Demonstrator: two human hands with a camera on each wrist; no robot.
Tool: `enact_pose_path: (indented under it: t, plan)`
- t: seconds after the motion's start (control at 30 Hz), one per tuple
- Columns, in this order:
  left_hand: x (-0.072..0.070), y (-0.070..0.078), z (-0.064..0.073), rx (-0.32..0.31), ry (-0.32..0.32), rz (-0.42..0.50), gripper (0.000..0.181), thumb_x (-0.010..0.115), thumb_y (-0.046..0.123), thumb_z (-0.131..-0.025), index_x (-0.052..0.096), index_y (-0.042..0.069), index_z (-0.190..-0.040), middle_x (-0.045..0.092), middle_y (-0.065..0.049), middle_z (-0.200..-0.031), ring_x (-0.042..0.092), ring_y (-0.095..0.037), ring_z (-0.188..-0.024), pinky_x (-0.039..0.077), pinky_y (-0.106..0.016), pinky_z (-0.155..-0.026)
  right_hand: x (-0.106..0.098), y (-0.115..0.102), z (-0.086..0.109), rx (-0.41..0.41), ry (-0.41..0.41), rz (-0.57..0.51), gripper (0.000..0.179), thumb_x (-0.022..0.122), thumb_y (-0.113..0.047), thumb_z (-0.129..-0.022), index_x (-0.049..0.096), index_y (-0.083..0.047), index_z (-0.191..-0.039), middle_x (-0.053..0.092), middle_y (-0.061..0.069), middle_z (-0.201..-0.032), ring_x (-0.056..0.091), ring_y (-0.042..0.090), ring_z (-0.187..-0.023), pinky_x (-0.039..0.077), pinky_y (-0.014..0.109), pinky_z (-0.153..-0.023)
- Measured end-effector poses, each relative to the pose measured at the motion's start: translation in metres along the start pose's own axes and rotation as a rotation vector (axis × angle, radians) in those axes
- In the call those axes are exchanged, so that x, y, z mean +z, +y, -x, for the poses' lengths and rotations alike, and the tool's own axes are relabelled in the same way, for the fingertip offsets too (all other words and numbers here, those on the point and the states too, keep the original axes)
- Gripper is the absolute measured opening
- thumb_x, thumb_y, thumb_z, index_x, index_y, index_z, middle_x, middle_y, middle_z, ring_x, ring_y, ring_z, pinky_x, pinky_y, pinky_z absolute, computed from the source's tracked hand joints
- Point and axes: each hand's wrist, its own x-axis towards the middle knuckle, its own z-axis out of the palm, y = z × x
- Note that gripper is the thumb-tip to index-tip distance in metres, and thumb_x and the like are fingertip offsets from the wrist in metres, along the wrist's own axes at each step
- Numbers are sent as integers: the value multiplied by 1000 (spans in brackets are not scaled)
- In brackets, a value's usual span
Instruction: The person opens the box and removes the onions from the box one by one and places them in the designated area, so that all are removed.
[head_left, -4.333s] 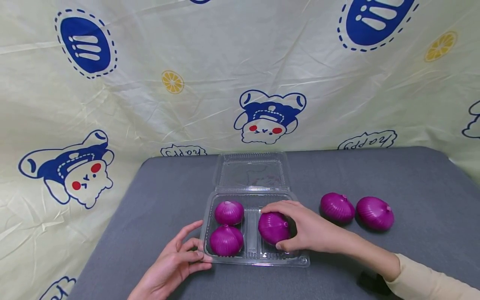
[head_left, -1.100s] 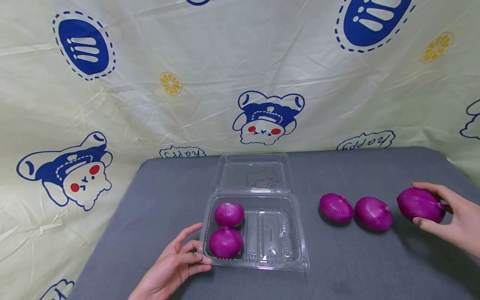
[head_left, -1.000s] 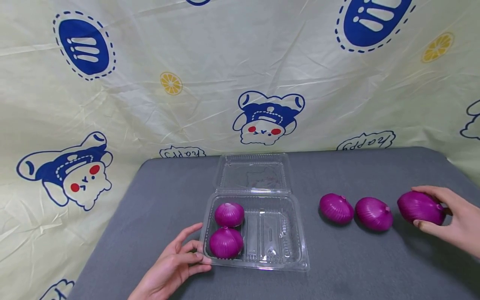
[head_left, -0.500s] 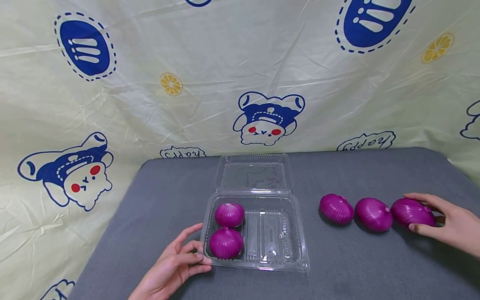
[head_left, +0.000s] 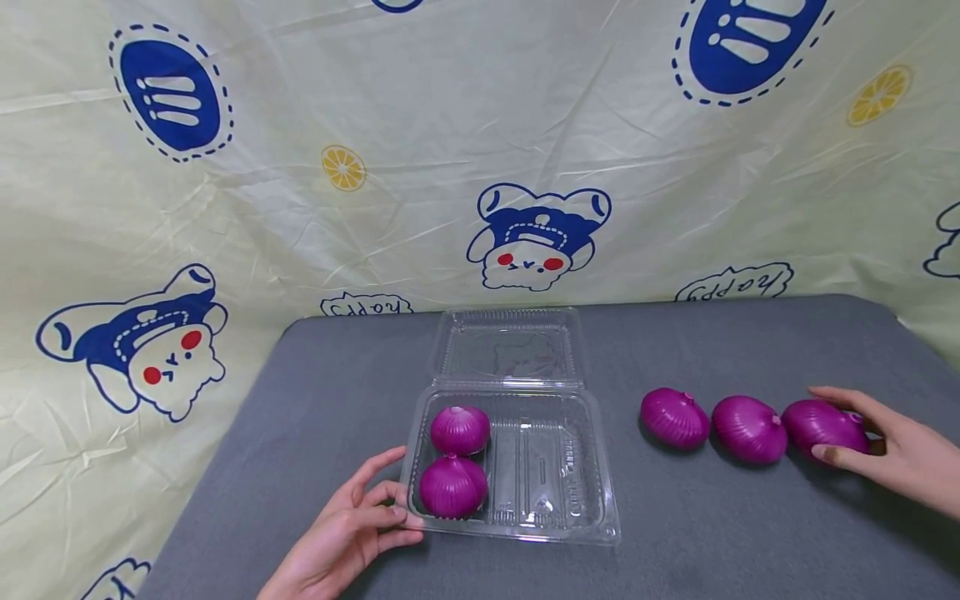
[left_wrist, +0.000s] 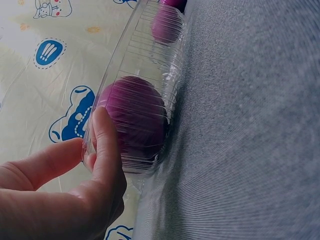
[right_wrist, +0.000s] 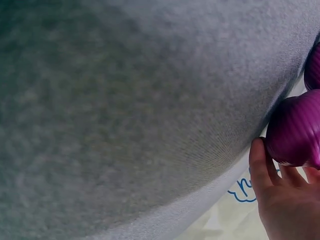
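While the L hand (head_left: 345, 525) stays at the near left corner of the clear box (head_left: 542, 479), pinching its rim btwn thumb and fingers, the R hand (head_left: 896, 448) has gone over to the right side w/ its onion. Approx. 4 s ago this end onion (head_left: 823, 427) was in the right part of the box, w/ the R hand around it; now it is at the right end of a row on the grey counter (head_left: 690, 533), beside the mid onion (head_left: 748, 429) and, as it seems, touching it. About 1 s ago it was held a bit apart from that one. The R hand grips it, thumb on the near side, index on the far side; how the other fingers press, I cannot tell. Left onion (head_left: 674, 417) and mid onion lie as before, just beside each other, right of the box.

Inside the box, rear onion (head_left: 460, 432) and front onion (head_left: 452, 488) are also unchanged: both in the left part, one behind the other, apparently touching. In the right part, the bottom ridges are now visible. The lid (head_left: 510, 346) is folded open at the back, same as earlier.
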Motion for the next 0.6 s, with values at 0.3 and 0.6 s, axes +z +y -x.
enact_pose_path:
  t: [0.3, 0.6]
  plan:
    - [-1, -1, -1, 4, -3, -6, 77, 55, -11, -89, 16, 9, -153, 52, -8, -100, 67, -28, -89, 53, -44, -90, 3, -2, -1, -19, 26, -15, 84, 83, -29, -79, 37, 4, -141, 46, 34, -126, 52, 52, -99, 40, 13, -57]
    - [0, -1, 0, 3, -6, -4, 77, 54, -11, -90, 16, 9, -153, 52, -8, -98, 67, -28, -89, 53, -44, -90, -6, -34, 3, -73, 156, -13, 75, 82, -30, -80, 45, -6, -140, 48, 26, -132, 43, 21, -115, 26, 10, -82]
